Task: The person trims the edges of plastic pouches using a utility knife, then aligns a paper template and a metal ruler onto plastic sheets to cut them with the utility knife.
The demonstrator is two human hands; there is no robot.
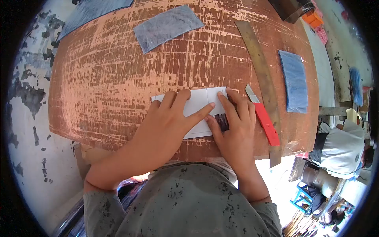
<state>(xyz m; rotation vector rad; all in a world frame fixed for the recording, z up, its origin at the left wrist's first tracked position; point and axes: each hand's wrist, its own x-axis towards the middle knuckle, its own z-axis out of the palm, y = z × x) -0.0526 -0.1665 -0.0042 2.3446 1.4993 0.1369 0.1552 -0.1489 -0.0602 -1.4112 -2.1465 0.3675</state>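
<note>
A white rectangular card (196,103) with thin drawn lines lies flat on the worn wooden table in front of me. My left hand (167,120) rests across its left part, fingers spread and bent toward the far edge, thumb stretched to the right. At the card's right end, my right hand (237,128) presses down with thumb and forefinger apart. A small dark patterned piece (223,121) shows between that thumb and fingers; the rest of it is hidden. Just right of this hand lies a red-handled cutter knife (266,124) with its blade out.
A long metal ruler (260,75) lies beside the knife, overhanging the table's front edge. Blue folded sheets (293,81) sit at right, a grey-blue rectangular piece (169,28) at the back. A dark box (292,8) stands far right. Another person (341,148) is at lower right.
</note>
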